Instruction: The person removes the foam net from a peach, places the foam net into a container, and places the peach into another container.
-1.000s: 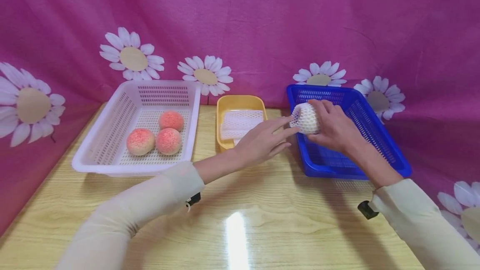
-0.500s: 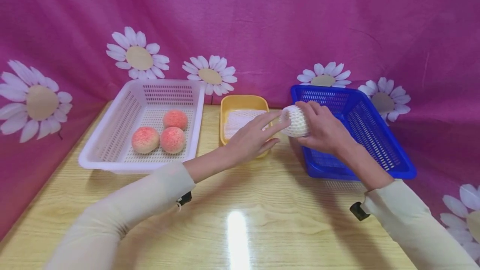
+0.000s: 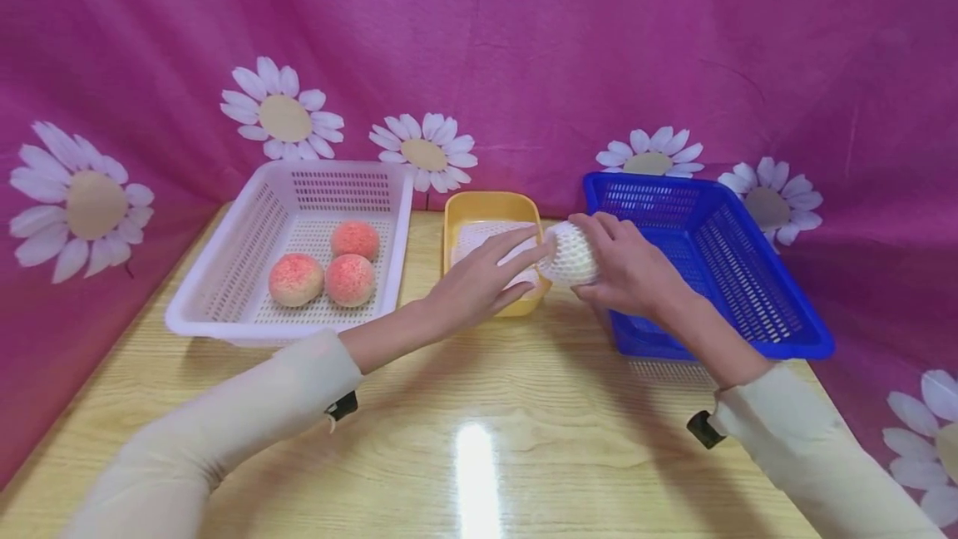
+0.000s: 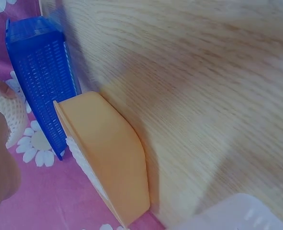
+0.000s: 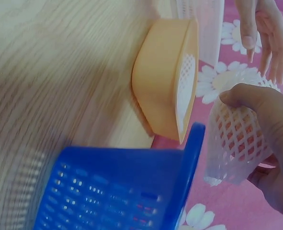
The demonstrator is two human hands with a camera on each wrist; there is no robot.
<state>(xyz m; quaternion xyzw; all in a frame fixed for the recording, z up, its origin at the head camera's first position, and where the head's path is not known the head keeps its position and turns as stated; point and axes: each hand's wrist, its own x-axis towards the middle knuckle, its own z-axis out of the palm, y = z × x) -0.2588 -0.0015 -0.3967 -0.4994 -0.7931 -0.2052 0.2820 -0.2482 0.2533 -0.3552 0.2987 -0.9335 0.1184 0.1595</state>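
My right hand (image 3: 629, 269) grips a white foam fruit net (image 3: 573, 256), thumb and fingers curled round its side. Through the mesh in the right wrist view, a reddish-orange round thing, like a peach, shows inside the foam net (image 5: 239, 134). My left hand (image 3: 475, 283) reaches to the net's left end with its fingers extended; in the head view the fingertips overlap that end, and contact is hard to tell. Beneath the left hand, a yellow container (image 3: 492, 206) holds more white foam netting (image 3: 475, 235). The blue basket (image 3: 778, 273) lies under and behind my right hand.
On the left, a white basket (image 3: 217, 273) holds three peaches: one at the back (image 3: 355, 239), one at front left (image 3: 296, 279), one at front right (image 3: 350, 280). A flowered pink cloth (image 3: 524, 65) hangs behind the wooden table (image 3: 419, 456).
Both hands and the foam net have shifted left, from over the blue basket's left edge to between it and the yellow container. The right hand keeps its grip; the peaches stay put.
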